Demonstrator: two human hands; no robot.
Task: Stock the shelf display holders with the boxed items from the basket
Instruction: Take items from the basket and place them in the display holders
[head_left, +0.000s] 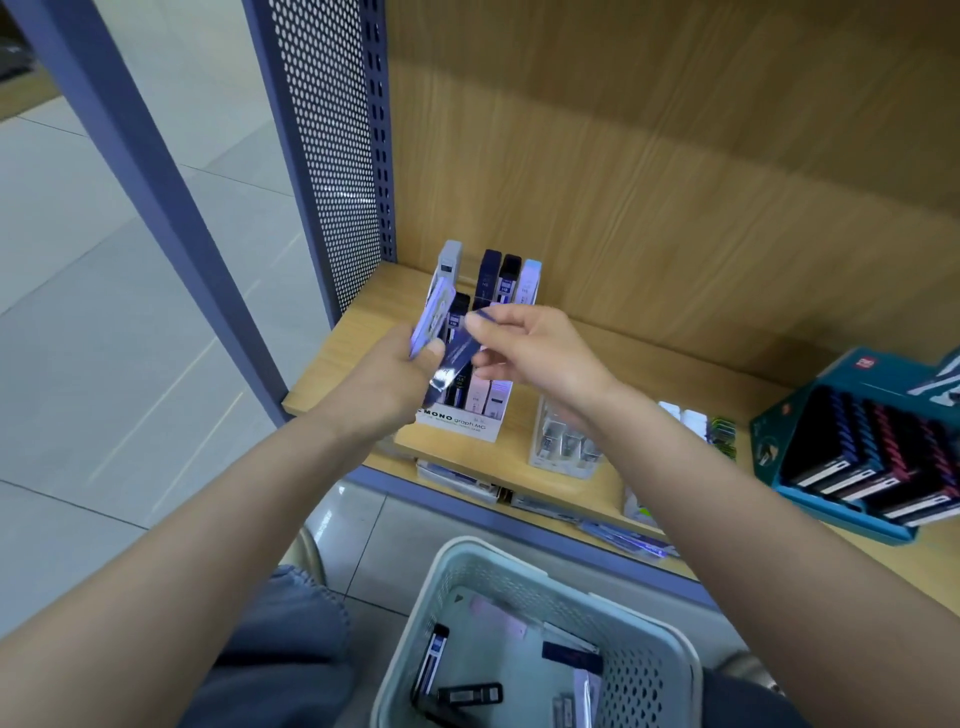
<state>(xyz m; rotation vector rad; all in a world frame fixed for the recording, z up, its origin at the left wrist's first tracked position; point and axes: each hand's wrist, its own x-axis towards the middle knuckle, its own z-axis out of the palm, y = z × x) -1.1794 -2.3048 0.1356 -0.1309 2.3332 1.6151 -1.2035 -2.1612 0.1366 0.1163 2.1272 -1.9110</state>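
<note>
A white display holder (457, 423) marked MONO stands at the left end of the wooden shelf, with several slim boxes upright in it. My left hand (387, 376) grips a light purple box (434, 317) in front of the holder. My right hand (540, 353) pinches a dark blue box (460, 356) by its upper end; the box's lower end lies against my left hand. Below, the pale green basket (670, 660) holds several more slim boxes.
A clear holder (563, 449) with small items sits right of the white one. A teal display box (831, 441) of dark packs stands at the right end of the shelf. A perforated metal panel (332, 145) walls the shelf's left side. More packs lie on the shelf below.
</note>
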